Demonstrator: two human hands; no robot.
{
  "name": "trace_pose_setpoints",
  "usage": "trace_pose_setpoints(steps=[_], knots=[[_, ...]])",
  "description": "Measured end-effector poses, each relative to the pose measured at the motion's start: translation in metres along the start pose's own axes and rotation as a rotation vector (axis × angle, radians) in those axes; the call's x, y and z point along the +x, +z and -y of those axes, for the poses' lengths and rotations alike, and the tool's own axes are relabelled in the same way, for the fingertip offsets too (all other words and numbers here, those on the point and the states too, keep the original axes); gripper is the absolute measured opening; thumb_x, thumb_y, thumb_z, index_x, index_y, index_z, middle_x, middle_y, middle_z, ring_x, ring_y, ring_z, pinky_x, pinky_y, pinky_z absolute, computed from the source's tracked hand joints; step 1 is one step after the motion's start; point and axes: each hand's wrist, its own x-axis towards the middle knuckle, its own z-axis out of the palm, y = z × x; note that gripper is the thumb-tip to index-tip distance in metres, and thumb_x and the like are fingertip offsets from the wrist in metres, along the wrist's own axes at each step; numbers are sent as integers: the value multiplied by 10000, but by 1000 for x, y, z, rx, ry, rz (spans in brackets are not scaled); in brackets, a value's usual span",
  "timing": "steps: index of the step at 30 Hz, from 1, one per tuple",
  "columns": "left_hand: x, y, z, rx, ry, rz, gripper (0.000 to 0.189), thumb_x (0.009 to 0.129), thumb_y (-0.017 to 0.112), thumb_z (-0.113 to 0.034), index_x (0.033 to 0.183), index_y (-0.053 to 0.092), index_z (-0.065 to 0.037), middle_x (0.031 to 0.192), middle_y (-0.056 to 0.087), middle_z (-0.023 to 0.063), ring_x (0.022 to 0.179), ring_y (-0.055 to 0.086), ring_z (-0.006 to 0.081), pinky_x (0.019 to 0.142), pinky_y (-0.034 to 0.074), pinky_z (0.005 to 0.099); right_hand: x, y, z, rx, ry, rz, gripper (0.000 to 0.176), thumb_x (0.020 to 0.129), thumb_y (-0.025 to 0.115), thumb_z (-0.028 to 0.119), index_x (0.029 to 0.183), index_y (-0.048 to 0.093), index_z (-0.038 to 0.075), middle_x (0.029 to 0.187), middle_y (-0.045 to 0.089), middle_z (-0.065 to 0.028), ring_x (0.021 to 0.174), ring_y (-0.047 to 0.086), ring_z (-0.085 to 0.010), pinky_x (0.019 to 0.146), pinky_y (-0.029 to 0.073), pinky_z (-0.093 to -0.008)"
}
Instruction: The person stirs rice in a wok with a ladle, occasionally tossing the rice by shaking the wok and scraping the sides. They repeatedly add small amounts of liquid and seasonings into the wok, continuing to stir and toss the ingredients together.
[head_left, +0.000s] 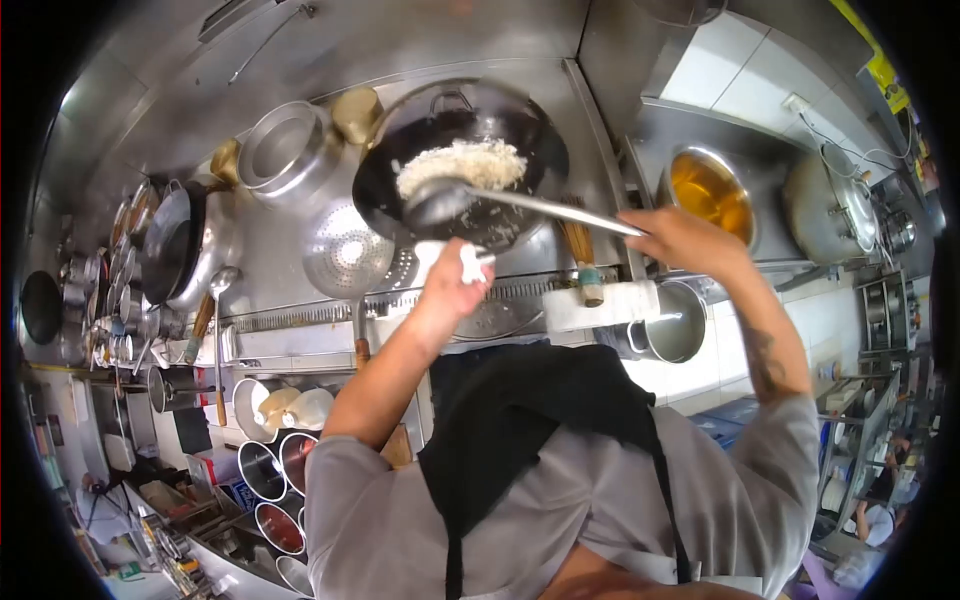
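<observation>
A dark wok (545, 140) holds white rice (480, 163), heaped toward its far side. At the wok's near edge my left hand (456, 285) is closed on a white cloth (432, 255) around the rim or handle; the exact grip is hidden. My right hand (682, 240) wraps round the handle of a long metal ladle (560, 210). The ladle's slightly blurred bowl lies inside the wok, against the near side of the rice.
A perforated strainer (345, 250) and metal bowls (280, 150) sit left of the wok. To the right are a brush (580, 250), a pot of amber liquid (708, 195) and a lidded pot (822, 210). Sauce containers (280, 527) stand at lower left.
</observation>
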Motion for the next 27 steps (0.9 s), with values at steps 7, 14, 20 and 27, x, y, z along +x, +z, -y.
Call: trace_pose_setpoints(steps=[7, 14, 20, 27], knots=[[70, -58, 25, -47, 15, 172, 117, 904, 529, -210, 904, 526, -93, 739, 546, 58, 644, 554, 202, 468, 457, 295, 54, 55, -29, 58, 103, -73, 291, 943, 516, 224, 1129, 592, 13, 842, 665, -178, 815, 646, -365, 714, 505, -442], [45, -65, 49, -24, 7, 100, 95, 877, 531, -182, 855, 545, -91, 720, 554, 60, 616, 539, 193, 496, 463, 295, 12, 17, 14, -44, 159, -57, 387, 921, 536, 193, 1265, 529, 16, 952, 637, -262, 935, 613, -397, 830, 477, -475], [147, -54, -21, 38, 59, 193, 37, 860, 542, -141, 864, 521, -110, 751, 550, 43, 626, 532, 166, 458, 426, 276, 8, -22, -9, -87, 359, 57, 366, 921, 546, 205, 1241, 552, 26, 1010, 647, -224, 985, 603, -399, 848, 479, -472], [118, -31, -21, -7, 50, 115, 145, 816, 609, -199, 915, 514, -152, 833, 559, 37, 740, 543, 185, 507, 443, 305, 166, 94, -48, 386, 588, -262, 311, 924, 548, 253, 1089, 602, -6, 835, 668, -184, 693, 662, -319, 635, 535, -434]])
